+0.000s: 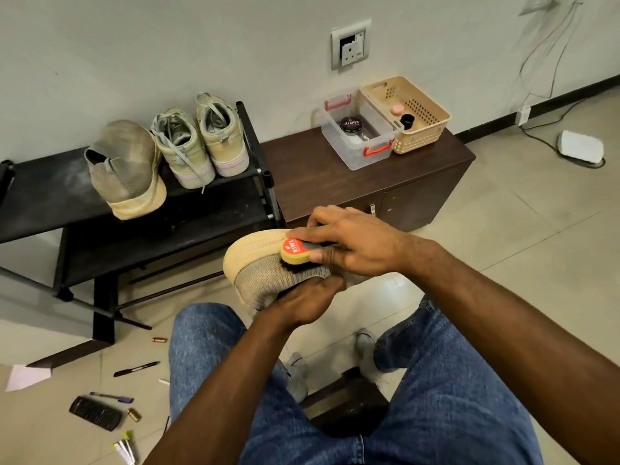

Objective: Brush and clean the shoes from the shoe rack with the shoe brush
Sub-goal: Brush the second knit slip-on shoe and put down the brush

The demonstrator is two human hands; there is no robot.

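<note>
Brushing step: right hand (pixel 352 245) grips the yellow wooden shoe brush (pixel 298 251); left hand (pixel 308 300) clasps the beige knit shoe (pixel 265 273). Next, likely rotate shoe.

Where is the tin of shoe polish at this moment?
The polish tin lies inside the clear plastic box on the brown cabinet, upper right of the head view, beside the beige basket.
</note>
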